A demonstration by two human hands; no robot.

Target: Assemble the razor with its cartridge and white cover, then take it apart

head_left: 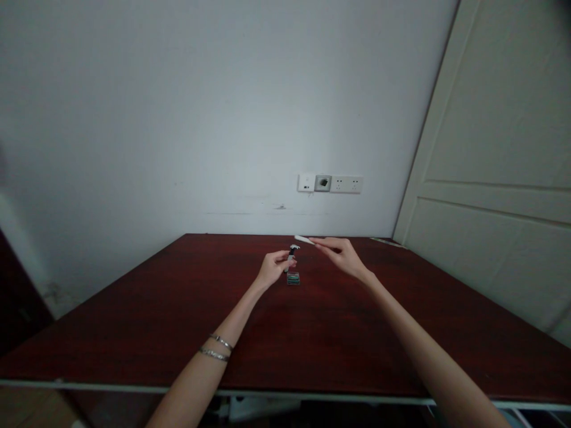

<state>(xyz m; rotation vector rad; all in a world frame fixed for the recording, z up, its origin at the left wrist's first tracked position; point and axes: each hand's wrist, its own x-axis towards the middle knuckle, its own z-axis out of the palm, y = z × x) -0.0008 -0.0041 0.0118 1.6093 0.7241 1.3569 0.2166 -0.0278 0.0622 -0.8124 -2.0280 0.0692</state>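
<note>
Head view | left hand pinches razor | right hand pinches slim white piece | small clear case on dark-red tabletop

A pale wall, dimly lit, filled the upper frame, with a row of sockets right of centre. A dark red tabletop spanned the lower half; a whitish panelled surface stood at the right, brownish floor at lower left.
</note>
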